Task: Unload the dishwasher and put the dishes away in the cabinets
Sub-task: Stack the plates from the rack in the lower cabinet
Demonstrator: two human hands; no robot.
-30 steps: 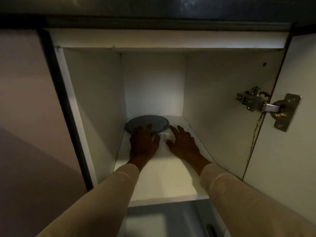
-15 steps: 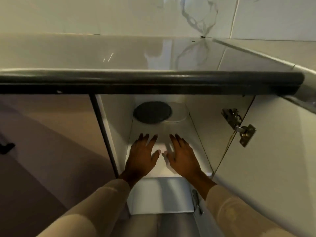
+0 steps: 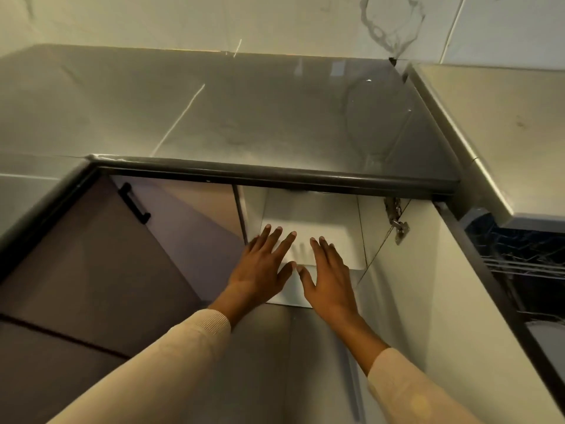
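Note:
I look down over the grey countertop (image 3: 244, 117) into an open white base cabinet (image 3: 318, 237). My left hand (image 3: 263, 270) and my right hand (image 3: 328, 273) hover side by side in front of its white shelf, palms down, fingers straight and spread, holding nothing. The plates at the back of the shelf are hidden under the countertop's edge. The cabinet door (image 3: 443, 301) stands open at the right, with a metal hinge (image 3: 397, 223) near its top. The dishwasher's wire rack (image 3: 526, 264) shows at the far right.
A closed dark cabinet door with a black handle (image 3: 134, 203) lies to the left. A second, lighter counter (image 3: 495, 133) runs along the right above the dishwasher. Tiled marble wall (image 3: 214, 19) stands behind the countertop.
Both hands have drawn back out of the cabinet from beside the dark plate. The view has risen above the countertop, and the plates are no longer visible.

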